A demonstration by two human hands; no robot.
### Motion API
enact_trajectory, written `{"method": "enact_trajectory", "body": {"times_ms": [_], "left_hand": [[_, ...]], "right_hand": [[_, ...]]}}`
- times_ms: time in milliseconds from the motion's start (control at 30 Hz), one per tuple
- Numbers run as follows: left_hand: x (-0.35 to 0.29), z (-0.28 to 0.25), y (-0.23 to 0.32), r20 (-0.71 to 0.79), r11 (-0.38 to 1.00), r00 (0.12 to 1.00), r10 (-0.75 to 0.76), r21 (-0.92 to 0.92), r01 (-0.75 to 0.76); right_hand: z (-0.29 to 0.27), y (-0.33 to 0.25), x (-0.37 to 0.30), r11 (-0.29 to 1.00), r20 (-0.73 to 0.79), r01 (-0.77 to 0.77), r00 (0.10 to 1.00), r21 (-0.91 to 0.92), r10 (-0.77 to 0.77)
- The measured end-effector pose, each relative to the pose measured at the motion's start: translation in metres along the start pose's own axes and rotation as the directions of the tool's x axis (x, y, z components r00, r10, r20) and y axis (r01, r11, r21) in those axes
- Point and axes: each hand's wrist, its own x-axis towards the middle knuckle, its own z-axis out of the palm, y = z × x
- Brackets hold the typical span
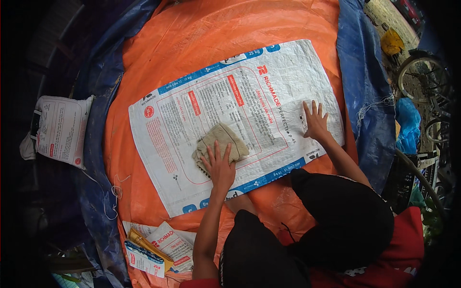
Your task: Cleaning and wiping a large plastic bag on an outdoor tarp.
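Note:
A large white woven sack (pixel 158 125) with blue bands and red and black print lies flat on an orange tarp. On its lower middle rests a folded beige cloth (pixel 222 137). My left hand (pixel 219 165) lies on the near side of this cloth, fingers stretched forward over it. Toward the sack's right end, my right hand (pixel 315 122) presses flat on the bare sack with its fingers spread and nothing in them.
The orange tarp (pixel 201 29) is bordered by blue tarp (pixel 362 72). Folded sacks (pixel 163 247) lie at the lower left, a white printed sack (pixel 63 127) farther left, with loose string (pixel 115 192) between. Bicycles (pixel 422 79) and a blue plastic bag (pixel 408 126) are at right.

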Motion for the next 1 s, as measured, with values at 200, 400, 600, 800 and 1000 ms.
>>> {"method": "enact_trajectory", "body": {"times_ms": [200, 400, 600, 800, 1000], "left_hand": [[0.086, 0.024, 0.071, -0.027, 0.883, 0.887, 0.461, -0.089, -0.462], [0.135, 0.011, 0.020, -0.170, 0.971, 0.957, 0.236, -0.002, -0.240], [0.102, -0.021, -0.106, -0.304, 0.976, 0.945, -0.124, 0.135, 0.172], [0.048, -0.058, -0.179, -0.348, 0.875, 0.886, -0.307, 0.264, 0.406], [0.045, -0.050, -0.182, -0.488, 0.876, 0.839, -0.242, 0.262, 0.405]], "right_hand": [[0.036, -0.013, 0.040, 0.970, 0.068, -0.227, 0.970, -0.092, 0.233], [0.059, -0.024, 0.048, 0.942, 0.039, -0.285, 0.954, -0.176, 0.296], [0.065, -0.019, 0.050, 0.940, 0.020, -0.304, 0.950, -0.153, 0.311], [0.020, -0.008, 0.047, 0.965, 0.376, -0.254, 0.890, -0.064, 0.259], [0.023, 0.001, 0.052, 0.959, 0.385, -0.276, 0.880, -0.065, 0.279]]}}
